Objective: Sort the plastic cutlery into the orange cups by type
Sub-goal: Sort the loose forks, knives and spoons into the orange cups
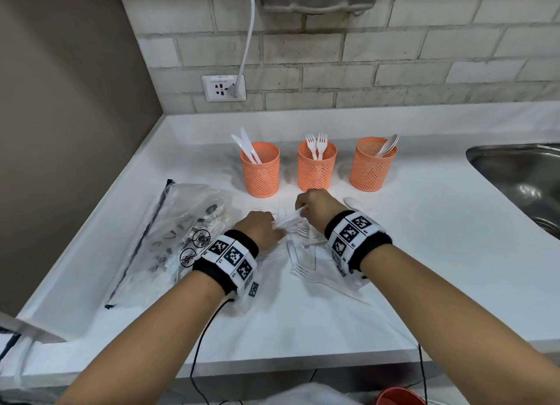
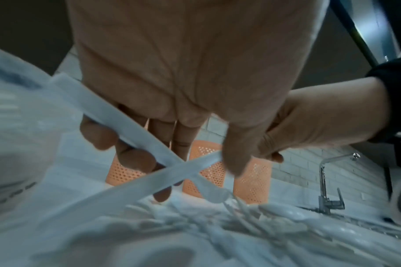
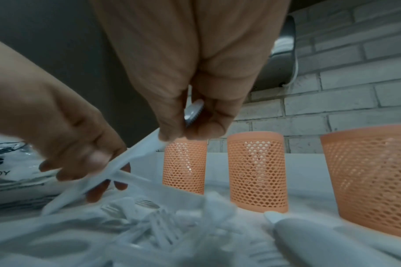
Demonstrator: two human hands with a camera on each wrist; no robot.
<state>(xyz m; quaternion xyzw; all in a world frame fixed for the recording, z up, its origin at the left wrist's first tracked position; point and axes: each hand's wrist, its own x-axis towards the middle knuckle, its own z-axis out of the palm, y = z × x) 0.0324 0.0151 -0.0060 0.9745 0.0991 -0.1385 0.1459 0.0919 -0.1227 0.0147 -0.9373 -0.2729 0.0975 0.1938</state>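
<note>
While both hands work over the loose cutlery pile [image 1: 306, 253], each grips a white piece.
Left hand [image 1: 262, 230] holds one handle [image 2: 117, 117]; right hand [image 1: 315, 209] pinches a knife [image 3: 135, 153]; orange cups [image 1: 316, 166] stand at 12 o'clock on the table [image 1: 424, 253].

Loose cutlery pile [image 2: 217, 234] blurred
</note>
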